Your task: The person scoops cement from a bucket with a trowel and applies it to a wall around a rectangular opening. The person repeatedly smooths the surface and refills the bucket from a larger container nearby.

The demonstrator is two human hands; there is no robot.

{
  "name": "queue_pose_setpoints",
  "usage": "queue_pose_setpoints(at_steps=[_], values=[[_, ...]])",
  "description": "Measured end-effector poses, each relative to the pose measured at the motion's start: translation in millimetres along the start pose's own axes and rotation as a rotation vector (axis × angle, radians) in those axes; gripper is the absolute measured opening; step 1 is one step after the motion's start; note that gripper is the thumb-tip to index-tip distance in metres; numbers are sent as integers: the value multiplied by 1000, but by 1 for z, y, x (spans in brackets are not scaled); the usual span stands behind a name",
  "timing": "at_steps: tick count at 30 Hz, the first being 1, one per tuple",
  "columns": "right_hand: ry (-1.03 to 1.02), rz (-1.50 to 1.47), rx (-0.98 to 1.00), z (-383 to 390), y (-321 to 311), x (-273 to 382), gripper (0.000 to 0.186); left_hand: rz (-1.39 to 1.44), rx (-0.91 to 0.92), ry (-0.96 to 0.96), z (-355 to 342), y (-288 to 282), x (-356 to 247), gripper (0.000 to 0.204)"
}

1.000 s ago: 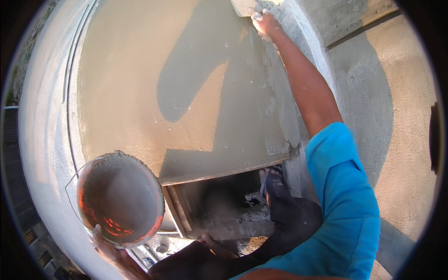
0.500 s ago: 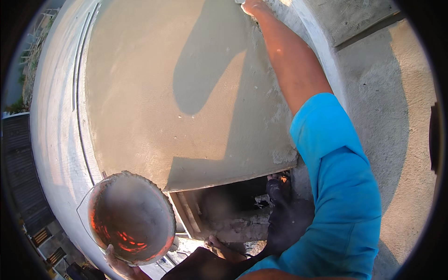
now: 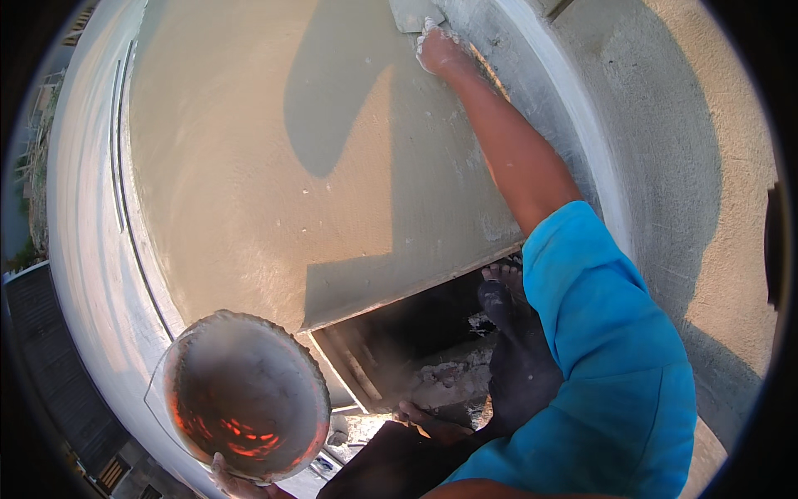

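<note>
My right hand (image 3: 440, 51), fingers whitened with mortar, reaches to the far edge of the view. Its fingers are closed at a flat grey plate, seemingly a plastering trowel (image 3: 417, 15), whose upper part is cut off by the frame. Under them spreads a broad, smoothed mortar surface (image 3: 233, 191) with a few small pale specks. At the lower left, my left hand (image 3: 235, 481) grips the lower rim of a round bucket (image 3: 249, 399), thumb over the edge. Grey crust coats the bucket, and orange-red light glows through its wall; how full it is, I cannot tell.
Below the mortar's near edge is a dark rectangular opening (image 3: 416, 349), with my bare feet (image 3: 503, 279) beside it. A raised grey wall (image 3: 632, 125) runs along the right. A long groove (image 3: 137, 241) borders the mortar at left.
My right hand and the flat plate now show more fully, lower in the view. The view has shifted; the bucket stays in my left hand, slightly further right and lower.
</note>
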State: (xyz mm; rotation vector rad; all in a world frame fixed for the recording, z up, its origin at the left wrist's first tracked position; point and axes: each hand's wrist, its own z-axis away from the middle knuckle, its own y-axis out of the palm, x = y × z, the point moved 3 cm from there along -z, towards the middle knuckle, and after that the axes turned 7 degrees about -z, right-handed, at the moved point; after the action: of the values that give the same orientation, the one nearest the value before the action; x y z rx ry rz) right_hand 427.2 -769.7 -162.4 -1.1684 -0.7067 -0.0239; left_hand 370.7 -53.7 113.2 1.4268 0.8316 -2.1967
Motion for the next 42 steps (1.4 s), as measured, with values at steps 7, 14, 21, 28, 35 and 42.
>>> queue_pose_setpoints(at_steps=[7,14,21,28,35,42], values=[[78,-60,109,63,21,-46,55,-398,640,271,-49,-31,-6,43],[132,-2,197,115,29,-71,57,-471,429,326,-36,-21,-12,46],[196,-13,211,161,28,-108,58,-413,415,361,-20,-5,-2,49],[22,-149,230,239,18,-135,56,-461,497,350,-40,-26,-10,51],[-63,60,-31,177,-9,-121,54,-633,390,585,-78,-52,-5,44],[36,63,108,157,9,-107,55,-473,384,405,-45,-36,-8,39]])
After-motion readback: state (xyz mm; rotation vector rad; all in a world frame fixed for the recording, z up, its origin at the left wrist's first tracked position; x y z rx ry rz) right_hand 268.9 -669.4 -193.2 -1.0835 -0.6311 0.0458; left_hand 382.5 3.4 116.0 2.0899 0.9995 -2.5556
